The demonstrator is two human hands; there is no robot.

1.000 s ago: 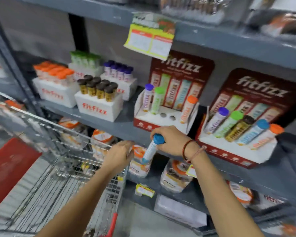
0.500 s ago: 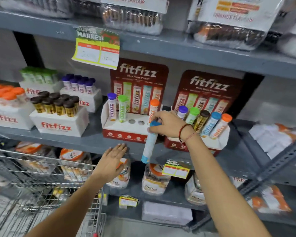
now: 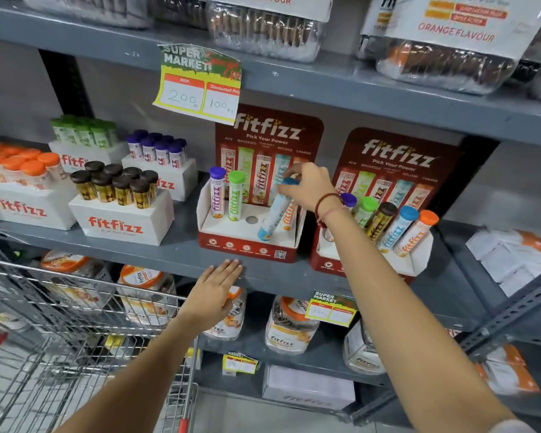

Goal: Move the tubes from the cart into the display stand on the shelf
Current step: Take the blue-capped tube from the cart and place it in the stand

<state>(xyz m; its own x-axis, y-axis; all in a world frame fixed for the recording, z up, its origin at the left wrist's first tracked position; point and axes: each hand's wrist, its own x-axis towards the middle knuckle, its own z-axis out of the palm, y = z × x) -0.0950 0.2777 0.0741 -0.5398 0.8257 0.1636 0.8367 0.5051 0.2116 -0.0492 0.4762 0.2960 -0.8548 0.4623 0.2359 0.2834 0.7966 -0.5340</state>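
My right hand point(image 3: 310, 185) grips the blue cap of a light-blue tube point(image 3: 274, 218), which is tilted with its lower end down in the white tray of the left red display stand point(image 3: 247, 245). That stand holds a purple-capped tube point(image 3: 216, 192), a green-capped tube point(image 3: 235, 195) and an orange tube point(image 3: 289, 215) partly hidden behind the blue one. One round hole point(image 3: 251, 219) shows empty. My left hand point(image 3: 214, 292) is flat and open, fingertips at the shelf's front edge point(image 3: 169, 257) below the stand. The wire cart point(image 3: 75, 339) is at lower left.
A second red stand point(image 3: 372, 264) to the right holds several tubes. White boxes of tubes point(image 3: 119, 220) stand on the shelf's left. Jars fill the shelf below, and packaged goods the shelf above. A price tag point(image 3: 197, 85) hangs from the upper shelf.
My right hand has lifted the blue tube from below the shelf edge up into the left stand's tray. My left hand rose from the cart rim to the shelf edge.
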